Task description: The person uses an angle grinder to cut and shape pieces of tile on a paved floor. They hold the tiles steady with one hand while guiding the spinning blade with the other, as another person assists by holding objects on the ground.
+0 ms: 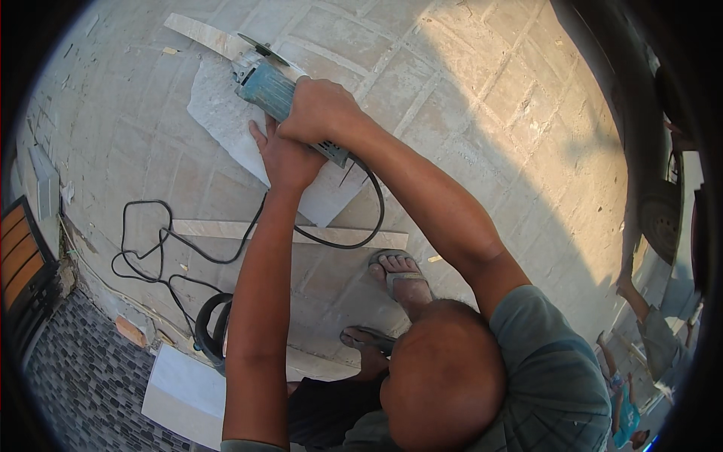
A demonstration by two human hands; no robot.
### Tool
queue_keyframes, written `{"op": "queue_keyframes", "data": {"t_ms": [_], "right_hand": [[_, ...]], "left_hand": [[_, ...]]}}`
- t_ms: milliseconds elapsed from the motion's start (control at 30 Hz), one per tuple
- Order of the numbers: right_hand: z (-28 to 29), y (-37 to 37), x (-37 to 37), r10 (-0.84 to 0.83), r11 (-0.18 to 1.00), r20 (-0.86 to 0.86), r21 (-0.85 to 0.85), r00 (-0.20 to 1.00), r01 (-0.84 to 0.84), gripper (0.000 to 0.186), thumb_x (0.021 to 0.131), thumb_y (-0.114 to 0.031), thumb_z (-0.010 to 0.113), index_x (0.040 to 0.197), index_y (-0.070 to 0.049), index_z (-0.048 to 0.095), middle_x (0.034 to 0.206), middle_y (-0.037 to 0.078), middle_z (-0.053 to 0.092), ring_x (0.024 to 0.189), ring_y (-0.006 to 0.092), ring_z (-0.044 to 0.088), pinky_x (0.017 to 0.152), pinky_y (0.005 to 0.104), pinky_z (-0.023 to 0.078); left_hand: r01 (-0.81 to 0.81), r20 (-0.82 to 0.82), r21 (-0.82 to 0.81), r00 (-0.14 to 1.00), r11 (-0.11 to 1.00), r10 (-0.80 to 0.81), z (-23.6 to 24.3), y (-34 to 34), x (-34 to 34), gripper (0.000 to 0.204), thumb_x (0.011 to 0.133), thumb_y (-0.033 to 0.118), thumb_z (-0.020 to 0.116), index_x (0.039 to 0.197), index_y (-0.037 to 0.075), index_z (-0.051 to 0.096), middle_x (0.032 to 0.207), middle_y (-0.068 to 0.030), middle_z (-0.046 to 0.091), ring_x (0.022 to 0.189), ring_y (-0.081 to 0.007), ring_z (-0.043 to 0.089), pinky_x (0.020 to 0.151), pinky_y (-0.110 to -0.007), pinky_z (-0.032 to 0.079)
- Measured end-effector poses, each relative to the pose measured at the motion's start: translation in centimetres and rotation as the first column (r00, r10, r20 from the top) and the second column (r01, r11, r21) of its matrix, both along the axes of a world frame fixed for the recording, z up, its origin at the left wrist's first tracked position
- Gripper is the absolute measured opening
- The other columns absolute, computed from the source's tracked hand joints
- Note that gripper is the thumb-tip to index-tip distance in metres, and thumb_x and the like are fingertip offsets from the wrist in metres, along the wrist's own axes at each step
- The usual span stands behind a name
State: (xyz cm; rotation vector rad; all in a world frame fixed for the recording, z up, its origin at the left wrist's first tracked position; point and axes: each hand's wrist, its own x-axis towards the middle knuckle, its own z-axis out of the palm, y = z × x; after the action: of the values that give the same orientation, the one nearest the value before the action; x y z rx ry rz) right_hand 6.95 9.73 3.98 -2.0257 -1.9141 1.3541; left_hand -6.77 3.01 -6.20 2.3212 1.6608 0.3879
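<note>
Wrapping the right hand [320, 113] round the blue grinder [265, 88] over the pale slab [226, 117], tucking the left hand [288, 160] beneath in a grip hard to tell, judging it heavy, best held behind the disc [263, 50]

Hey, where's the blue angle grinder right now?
In the head view, the blue angle grinder is at the upper left, gripped in the right hand above the pale stone slab, close by the left hand.

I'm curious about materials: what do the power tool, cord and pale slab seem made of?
Power tool: mostly plastic, it seems; dull blue moulded casing. Cord: likely rubber or plastic; smooth, black, looping. Pale slab: perhaps stone or tile; matte, ragged-edged.
</note>
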Motion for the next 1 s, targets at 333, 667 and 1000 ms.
{"op": "queue_keyframes", "data": {"t_ms": [333,667,1000], "right_hand": [[0.4,-0.5,0.3,-0.032,0.998,-0.024,0.046,0.999,0.033,0.058,0.068,-0.032,0.076,0.106,0.012,0.071,0.097,0.032,0.075,0.096,0.0445,0.076,0.085,0.0454,0.061],[-0.1,-0.8,0.6,-0.028,0.998,-0.030,0.056,0.999,0.030,0.057,0.069,-0.030,0.075,0.107,0.012,0.070,0.099,0.033,0.075,0.097,0.0457,0.075,0.087,0.0461,0.061],[0.3,-1.2,1.1,-0.015,1.000,-0.026,0.024,1.000,0.016,0.060,0.071,-0.031,0.075,0.111,0.013,0.068,0.102,0.033,0.074,0.100,0.0455,0.075,0.089,0.0462,0.060]], "left_hand": [[0.004,-0.045,-0.014,0.999,1.000,-0.004,0.3,0.1,0.2,0.062,0.084,0.046,0.078,0.136,0.015,0.067,0.135,-0.0092,0.068,0.144,-0.0363,0.046,0.126,-0.069,0.007],[-0.004,-0.018,0.016,1.000,1.000,0.004,0.1,0.0,0.1,0.067,0.082,0.046,0.080,0.139,0.013,0.066,0.141,-0.0112,0.066,0.151,-0.0417,0.037,0.125,-0.070,0.008],[-0.001,-0.029,-0.020,1.000,1.000,0.001,0.4,0.1,0.2,0.065,0.083,0.039,0.078,0.141,0.013,0.066,0.148,-0.0126,0.063,0.154,-0.0422,0.034,0.126,-0.069,0.005]]}}
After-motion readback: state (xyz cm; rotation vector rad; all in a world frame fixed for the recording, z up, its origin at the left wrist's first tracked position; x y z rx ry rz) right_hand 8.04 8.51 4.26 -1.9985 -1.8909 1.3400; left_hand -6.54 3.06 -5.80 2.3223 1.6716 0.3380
